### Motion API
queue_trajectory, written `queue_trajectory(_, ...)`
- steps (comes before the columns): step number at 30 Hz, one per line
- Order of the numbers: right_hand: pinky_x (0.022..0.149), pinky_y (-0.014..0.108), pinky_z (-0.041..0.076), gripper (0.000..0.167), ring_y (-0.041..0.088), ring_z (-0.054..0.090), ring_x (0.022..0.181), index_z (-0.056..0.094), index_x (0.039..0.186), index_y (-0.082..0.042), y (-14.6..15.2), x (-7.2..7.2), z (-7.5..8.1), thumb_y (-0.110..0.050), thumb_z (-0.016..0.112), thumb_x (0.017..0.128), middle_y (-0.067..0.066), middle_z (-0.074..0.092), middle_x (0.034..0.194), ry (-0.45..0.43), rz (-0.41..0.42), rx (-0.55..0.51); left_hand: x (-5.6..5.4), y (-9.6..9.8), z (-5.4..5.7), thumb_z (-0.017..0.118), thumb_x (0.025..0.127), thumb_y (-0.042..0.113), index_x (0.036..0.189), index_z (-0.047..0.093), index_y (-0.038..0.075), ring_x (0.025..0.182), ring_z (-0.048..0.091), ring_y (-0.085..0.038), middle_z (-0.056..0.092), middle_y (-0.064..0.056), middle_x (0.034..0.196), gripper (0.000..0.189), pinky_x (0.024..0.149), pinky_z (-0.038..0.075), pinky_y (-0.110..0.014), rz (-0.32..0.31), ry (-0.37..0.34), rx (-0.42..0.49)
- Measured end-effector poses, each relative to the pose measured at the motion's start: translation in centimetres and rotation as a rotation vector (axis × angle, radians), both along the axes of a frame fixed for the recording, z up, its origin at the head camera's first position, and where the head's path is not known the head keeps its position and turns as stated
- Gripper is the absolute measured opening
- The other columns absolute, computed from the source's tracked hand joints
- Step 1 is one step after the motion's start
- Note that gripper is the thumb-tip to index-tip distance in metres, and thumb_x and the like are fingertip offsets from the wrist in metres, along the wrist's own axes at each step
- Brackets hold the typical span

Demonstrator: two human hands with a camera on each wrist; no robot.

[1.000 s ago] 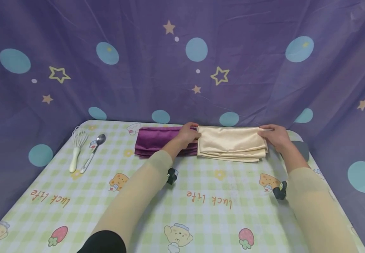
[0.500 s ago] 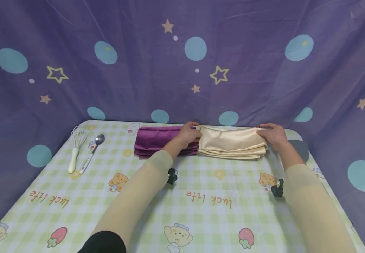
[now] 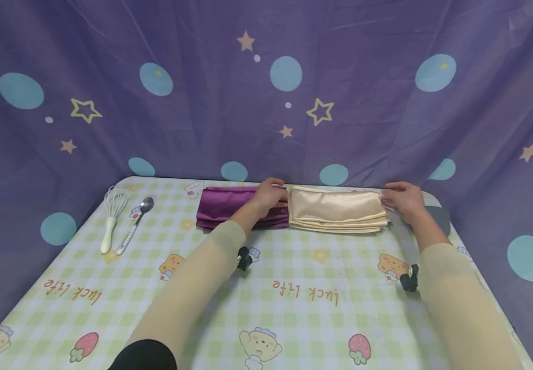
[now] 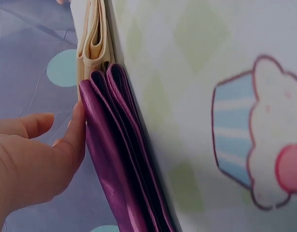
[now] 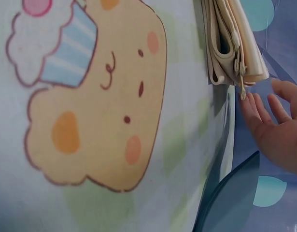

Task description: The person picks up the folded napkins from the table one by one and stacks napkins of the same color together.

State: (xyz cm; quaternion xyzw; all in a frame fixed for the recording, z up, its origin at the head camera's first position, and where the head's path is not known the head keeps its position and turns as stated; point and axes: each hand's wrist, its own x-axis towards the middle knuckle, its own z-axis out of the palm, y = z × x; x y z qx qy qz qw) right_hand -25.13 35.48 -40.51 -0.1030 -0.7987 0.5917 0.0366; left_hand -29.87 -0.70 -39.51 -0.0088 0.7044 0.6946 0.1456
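A folded cream satin cloth [image 3: 336, 208] lies in layers along the table's back edge, end to end with a folded purple satin cloth [image 3: 220, 203] on its left. My left hand [image 3: 268, 198] is where the two meet; in the left wrist view, its fingertips touch the end of the purple cloth [image 4: 109, 154], thumb apart. At the cream cloth's right end is my right hand [image 3: 402, 199], fingers loosely bent. The right wrist view has its fingertips beside the folds and a small zipper-pull-like tab [image 5: 242, 92]; whether they touch cannot be told.
On the left of the table lie a white-handled whisk [image 3: 111, 221] and a spoon [image 3: 134, 226]. A flat dark grey-green object [image 3: 439, 220] sits at the back right corner. Behind the checked tablecloth [image 3: 303, 329] hangs a purple curtain [image 3: 202, 103].
Both hands have let go of the cream cloth's ends. The left hand has shifted left onto the purple cloth, the right hand slightly right. The cream top layer's upper edge sits lower.
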Motion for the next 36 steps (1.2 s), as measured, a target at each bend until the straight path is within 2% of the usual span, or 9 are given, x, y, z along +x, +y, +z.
queue_trajectory(5, 0.092, 0.034, 0.056, 0.048, 0.005, 0.065, 0.088, 0.049, 0.136, 0.012, 0.5, -0.2, 0.1, -0.021, 0.06, 0.103, -0.001, 0.06, 0.103, 0.029, -0.042, -0.028, 0.1, -0.6, 0.2, 0.057, 0.092, -0.009, 0.143, 0.042, -0.01, 0.092, 0.064, -0.03, 0.061, -0.026, 0.116, 0.053, 0.084, 0.06, -0.042, 0.01, 0.018, -0.012)
queue_trajectory(9, 0.086, 0.03, 0.058, 0.044, 0.004, 0.065, 0.088, 0.053, 0.132, 0.011, 0.6, -0.3, 0.3, -0.021, 0.06, 0.102, -0.013, 0.064, 0.093, 0.092, -0.041, -0.021, 0.1, -1.1, 0.2, 0.056, 0.093, -0.008, 0.141, 0.044, -0.01, 0.088, 0.063, -0.027, 0.062, -0.024, 0.11, 0.05, 0.08, 0.061, -0.04, 0.004, 0.051, -0.017)
queue_trajectory(13, 0.081, 0.026, 0.059, 0.045, 0.005, 0.065, 0.089, 0.055, 0.13, 0.011, 0.3, -0.1, 0.7, -0.023, 0.061, 0.102, -0.017, 0.065, 0.09, 0.156, -0.018, 0.03, 0.3, -1.7, 0.5, 0.057, 0.095, -0.005, 0.141, 0.044, -0.01, 0.098, 0.063, -0.035, 0.06, -0.03, 0.12, 0.048, 0.082, 0.06, -0.042, -0.033, 0.096, -0.019)
queue_trajectory(16, 0.082, 0.027, 0.059, 0.048, 0.007, 0.064, 0.093, 0.056, 0.13, 0.01, -0.1, 0.2, 1.1, -0.029, 0.061, 0.102, -0.013, 0.065, 0.095, 0.172, 0.006, 0.089, 0.5, -2.1, 0.7, 0.058, 0.098, -0.001, 0.142, 0.043, -0.009, 0.11, 0.061, -0.042, 0.058, -0.032, 0.129, 0.048, 0.085, 0.06, -0.044, -0.067, 0.111, -0.018)
queue_trajectory(19, 0.085, 0.029, 0.058, 0.052, 0.01, 0.063, 0.098, 0.056, 0.132, 0.008, -0.5, 0.6, 1.5, -0.034, 0.061, 0.102, -0.002, 0.067, 0.106, 0.172, 0.034, 0.135, 0.7, -2.4, 0.8, 0.058, 0.1, 0.003, 0.143, 0.042, -0.008, 0.117, 0.058, -0.045, 0.056, -0.032, 0.132, 0.048, 0.088, 0.058, -0.046, -0.106, 0.124, -0.018)
queue_trajectory(25, 0.089, 0.03, 0.057, 0.058, 0.014, 0.061, 0.107, 0.055, 0.136, 0.003, -1.4, 1.4, 2.2, -0.044, 0.059, 0.101, 0.018, 0.062, 0.128, 0.168, 0.09, 0.197, 1.1, -3.1, 0.8, 0.061, 0.101, 0.011, 0.142, 0.045, -0.005, 0.121, 0.056, -0.044, 0.057, -0.031, 0.132, 0.047, 0.091, 0.057, -0.049, -0.174, 0.178, -0.031)
queue_trajectory(28, 0.089, 0.029, 0.057, 0.057, 0.016, 0.062, 0.108, 0.055, 0.136, 0.005, -2.1, 1.8, 2.5, -0.041, 0.06, 0.102, 0.022, 0.062, 0.128, 0.188, 0.117, 0.183, 1.6, -3.6, 1.0, 0.063, 0.101, 0.016, 0.139, 0.049, -0.002, 0.122, 0.056, -0.043, 0.058, -0.028, 0.133, 0.044, 0.091, 0.056, -0.05, -0.196, 0.212, -0.061)
queue_trajectory(32, 0.089, 0.032, 0.057, 0.056, 0.008, 0.062, 0.103, 0.056, 0.134, 0.006, -3.0, 2.5, 2.9, -0.039, 0.061, 0.102, 0.022, 0.062, 0.128, 0.198, 0.148, 0.163, 2.3, -4.3, 1.3, 0.062, 0.102, 0.019, 0.139, 0.049, -0.002, 0.125, 0.054, -0.043, 0.057, -0.026, 0.136, 0.044, 0.094, 0.054, -0.053, -0.232, 0.248, -0.097)
queue_trajectory(36, 0.093, 0.034, 0.056, 0.057, 0.009, 0.06, 0.11, 0.055, 0.137, 0.002, -4.0, 3.2, 3.1, -0.043, 0.059, 0.102, 0.02, 0.06, 0.132, 0.188, 0.22, 0.192, 3.1, -4.9, 1.5, 0.063, 0.102, 0.023, 0.139, 0.051, 0.0, 0.124, 0.055, -0.035, 0.059, -0.021, 0.135, 0.045, 0.097, 0.052, -0.054, -0.253, 0.283, -0.147)
